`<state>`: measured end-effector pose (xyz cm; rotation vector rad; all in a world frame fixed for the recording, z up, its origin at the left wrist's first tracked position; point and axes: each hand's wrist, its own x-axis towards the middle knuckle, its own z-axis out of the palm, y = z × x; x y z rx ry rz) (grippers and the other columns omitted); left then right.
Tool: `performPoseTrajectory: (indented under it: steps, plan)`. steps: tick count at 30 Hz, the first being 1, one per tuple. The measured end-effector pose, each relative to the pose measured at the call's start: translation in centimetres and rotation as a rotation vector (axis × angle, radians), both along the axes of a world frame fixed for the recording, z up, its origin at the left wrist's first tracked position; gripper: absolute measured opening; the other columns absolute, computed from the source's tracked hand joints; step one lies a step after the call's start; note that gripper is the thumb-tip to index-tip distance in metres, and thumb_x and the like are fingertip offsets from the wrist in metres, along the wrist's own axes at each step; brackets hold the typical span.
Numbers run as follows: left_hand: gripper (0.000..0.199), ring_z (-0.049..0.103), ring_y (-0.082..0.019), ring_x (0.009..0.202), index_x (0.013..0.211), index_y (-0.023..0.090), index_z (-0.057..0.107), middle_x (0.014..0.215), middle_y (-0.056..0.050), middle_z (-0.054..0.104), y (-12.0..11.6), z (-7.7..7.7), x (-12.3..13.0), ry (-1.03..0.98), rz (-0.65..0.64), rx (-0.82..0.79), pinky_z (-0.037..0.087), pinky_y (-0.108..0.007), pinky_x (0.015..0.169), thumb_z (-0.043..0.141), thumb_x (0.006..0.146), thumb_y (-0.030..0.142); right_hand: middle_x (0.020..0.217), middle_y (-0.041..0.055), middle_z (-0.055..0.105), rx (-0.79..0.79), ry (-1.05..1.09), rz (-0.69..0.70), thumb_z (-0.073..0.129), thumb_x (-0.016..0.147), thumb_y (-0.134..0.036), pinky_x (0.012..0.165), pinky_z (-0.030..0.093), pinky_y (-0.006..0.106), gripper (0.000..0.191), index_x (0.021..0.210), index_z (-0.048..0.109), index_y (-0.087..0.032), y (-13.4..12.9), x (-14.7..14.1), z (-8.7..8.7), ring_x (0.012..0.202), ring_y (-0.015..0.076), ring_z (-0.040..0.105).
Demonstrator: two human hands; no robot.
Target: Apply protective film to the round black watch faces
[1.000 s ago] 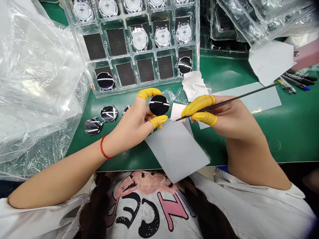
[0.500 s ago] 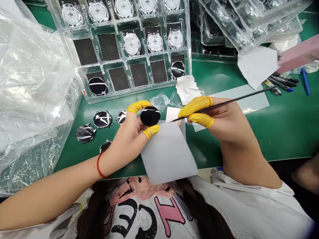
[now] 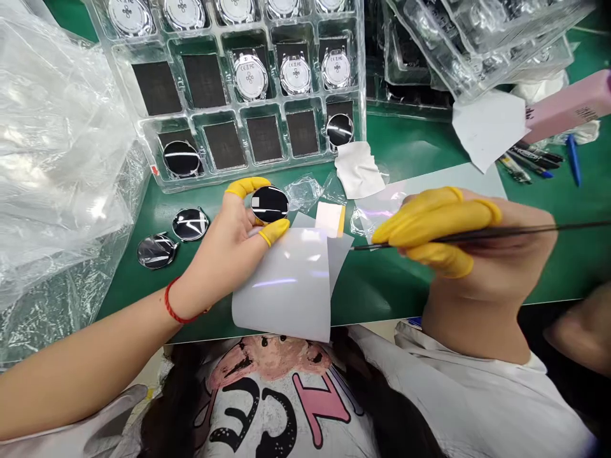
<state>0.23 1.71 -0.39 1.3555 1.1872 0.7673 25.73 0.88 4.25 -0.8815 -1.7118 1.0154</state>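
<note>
Green workbench [image 3: 382, 286], glossy black watch face [image 3: 270, 205]

Five black watch faces [image 3: 270, 204] show: two in the tray [image 3: 248, 166], two on the mat [image 3: 382, 286], one in hand [image 3: 224, 248].

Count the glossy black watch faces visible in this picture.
5: two glossy black watch faces at opposite ends of the clear plastic tray's bottom row, one in the left hand, two on the green mat. More may be hidden under that hand or in the stacked trays.
</note>
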Motion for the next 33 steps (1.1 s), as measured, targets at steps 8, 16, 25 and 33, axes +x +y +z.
performPoseTrajectory:
  steps: [8,16,25,33]
  plan:
    - [0.049,0.068,-0.017,0.097,0.128,0.022,0.045,0.125,-0.007,0.055,-1.4,-0.3,0.1,0.212,0.054,0.452,0.061,-0.031,0.08,0.069,0.086,0.027,0.087,0.0015,0.076,-0.263,-0.093,-0.02,0.077,0.086,-0.03,0.067,0.058,0.026,0.006,0.087,0.079,-0.024,0.6,-1.0,-0.7,0.079,0.0151,0.071]
    - [0.047,0.066,-0.021,0.073,0.138,0.018,0.044,0.097,-0.006,0.062,-1.6,-1.5,-0.1,0.677,-0.197,0.488,0.057,-0.033,0.069,0.052,0.093,0.029,0.085,0.0047,0.074,-0.564,-0.201,0.018,0.082,0.077,-0.054,0.072,0.059,0.033,0.035,0.084,0.076,-0.02,1.7,-1.9,-3.1,0.079,0.0194,0.07]
    - [0.048,0.069,-0.023,0.085,0.143,0.019,0.039,0.11,-0.009,0.065,-2.1,-2.0,0.2,0.759,-0.252,0.562,0.053,-0.029,0.063,0.047,0.096,0.025,0.085,0.0034,0.073,-0.656,-0.161,0.028,0.084,0.072,-0.056,0.075,0.059,0.033,0.037,0.082,0.075,-0.021,2.2,-2.4,-4.3,0.081,0.0191,0.07]
    - [0.047,0.07,-0.023,0.093,0.144,0.02,0.037,0.109,-0.008,0.066,-2.0,-2.0,0.4,0.706,-0.257,0.538,0.058,-0.033,0.077,0.047,0.098,0.024,0.08,0.0028,0.072,-0.663,-0.19,-0.011,0.084,0.072,-0.055,0.072,0.059,0.032,0.037,0.081,0.076,-0.021,2.3,-2.4,-3.9,0.076,0.0173,0.068]
